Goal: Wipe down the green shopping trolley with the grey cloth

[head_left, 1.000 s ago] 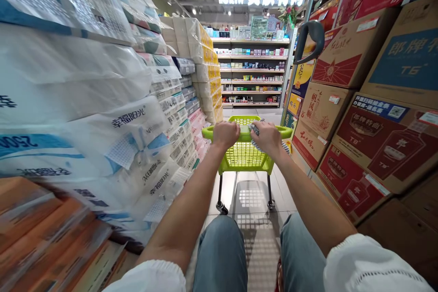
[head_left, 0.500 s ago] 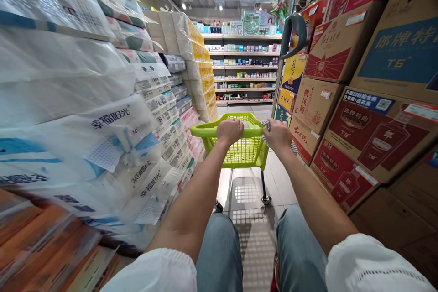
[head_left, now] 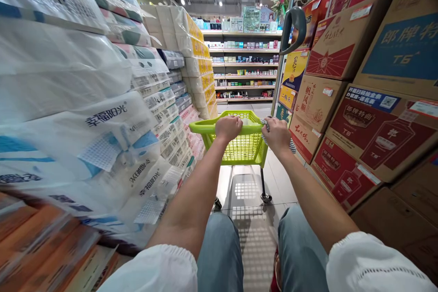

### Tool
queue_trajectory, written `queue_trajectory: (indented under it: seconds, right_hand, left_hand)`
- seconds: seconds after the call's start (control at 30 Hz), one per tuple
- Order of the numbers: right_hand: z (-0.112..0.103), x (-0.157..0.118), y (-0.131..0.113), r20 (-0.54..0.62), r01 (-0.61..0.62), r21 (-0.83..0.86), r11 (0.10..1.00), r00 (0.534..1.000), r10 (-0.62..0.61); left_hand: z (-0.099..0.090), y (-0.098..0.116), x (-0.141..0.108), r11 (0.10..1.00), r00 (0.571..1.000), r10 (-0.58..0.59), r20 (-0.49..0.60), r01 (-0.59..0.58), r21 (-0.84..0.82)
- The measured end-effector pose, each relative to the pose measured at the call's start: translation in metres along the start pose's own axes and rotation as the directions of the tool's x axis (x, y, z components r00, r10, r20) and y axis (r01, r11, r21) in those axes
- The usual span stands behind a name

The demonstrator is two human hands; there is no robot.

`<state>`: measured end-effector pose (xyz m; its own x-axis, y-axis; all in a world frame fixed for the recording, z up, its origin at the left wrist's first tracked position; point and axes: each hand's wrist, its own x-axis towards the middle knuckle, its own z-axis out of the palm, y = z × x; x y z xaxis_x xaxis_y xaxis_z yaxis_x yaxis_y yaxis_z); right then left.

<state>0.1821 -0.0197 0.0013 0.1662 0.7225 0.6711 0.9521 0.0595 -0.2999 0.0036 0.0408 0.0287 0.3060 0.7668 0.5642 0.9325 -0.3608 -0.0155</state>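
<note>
A lime-green shopping cart point(head_left: 239, 150) with a mesh basket stands right in front of me, between two walls of stacked goods. My left hand point(head_left: 229, 128) is wrapped round the middle of its handlebar. At the bar's right end my right hand point(head_left: 278, 135) is closed round a striped cloth point(head_left: 265, 124) and the bar beneath it; part of this cloth hangs down behind the wrist. Something pale lies inside the basket, mostly hidden by the bar and my left hand.
Plastic-wrapped tissue packs point(head_left: 112, 132) lean close on the left. Cartons point(head_left: 379, 132) are stacked on the right, beside a metal pole with a dark grey handle point(head_left: 301, 32). Shelves of small boxed goods point(head_left: 246, 61) stand across the far end of the tiled floor.
The side stacks have shifted slightly outward and the far shelves sit a little higher in view. Both hands keep their hold at the cart's bar.
</note>
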Motion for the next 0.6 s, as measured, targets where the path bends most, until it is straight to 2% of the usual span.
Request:
queue_trajectory:
  seconds: [0.07, 0.13, 0.27, 0.33, 0.4, 0.47, 0.6]
  right_hand:
    - [0.000, 0.002, 0.004, -0.028, -0.051, 0.001, 0.999, 0.998, 0.051]
    - [0.003, 0.002, -0.007, -0.014, -0.067, 0.017, 0.998, 0.998, 0.067]
    - [0.011, -0.004, -0.046, 0.012, 0.018, 0.067, 0.998, 1.000, -0.018]
    - [0.013, -0.007, -0.053, 0.017, 0.053, 0.073, 0.996, 0.998, -0.055]
    - [0.012, -0.006, -0.047, 0.038, 0.066, 0.069, 0.995, 0.997, -0.068]
    - [0.010, -0.003, -0.030, 0.047, 0.057, 0.053, 0.997, 0.997, -0.060]
    - [0.006, 0.010, 0.008, 0.001, -0.034, 0.019, 0.999, 0.999, 0.034]
  left_hand:
    - [0.001, 0.004, 0.001, 1.000, 1.000, -0.018, -0.001, 0.017, -0.009]
    - [0.002, 0.010, 0.003, 0.999, 0.999, -0.036, 0.000, 0.036, -0.011]
    - [0.004, 0.018, 0.004, 1.000, 0.999, -0.027, -0.019, 0.027, -0.003]
    - [0.005, 0.017, 0.005, 1.000, 0.999, -0.023, -0.024, 0.023, -0.002]
    - [0.005, 0.014, 0.005, 1.000, 0.999, -0.026, -0.020, 0.026, -0.003]
    - [0.005, 0.011, 0.005, 1.000, 1.000, -0.025, -0.014, 0.025, -0.008]
    - [0.007, 0.005, 0.007, 1.000, 1.000, -0.015, -0.004, 0.015, -0.014]
